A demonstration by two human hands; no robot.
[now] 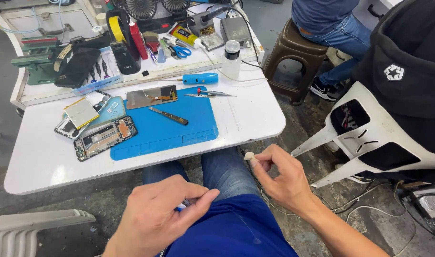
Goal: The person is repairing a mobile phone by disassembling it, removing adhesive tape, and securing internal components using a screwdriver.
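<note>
My left hand (160, 214) hovers over my lap, fingers curled around a small white and blue object (181, 206) that is mostly hidden. My right hand (281, 173) is raised beside my knee and pinches a small whitish wad (249, 155) between thumb and forefinger. Ahead on the white table (36, 157) lies a blue work mat (179, 128). An opened phone body (104, 138) rests at the mat's left edge, a phone screen panel (151, 96) at its top, and a dark-handled tool (168, 115) in the middle.
Tweezers (212, 93), a blue electric screwdriver (200, 78), a clear bottle (231, 59) and a flat battery (80, 113) lie on the table. Tape, glue and tools crowd the far shelf. A person in black sits on a white chair (370, 143) at right; another sits on a brown stool (293, 47).
</note>
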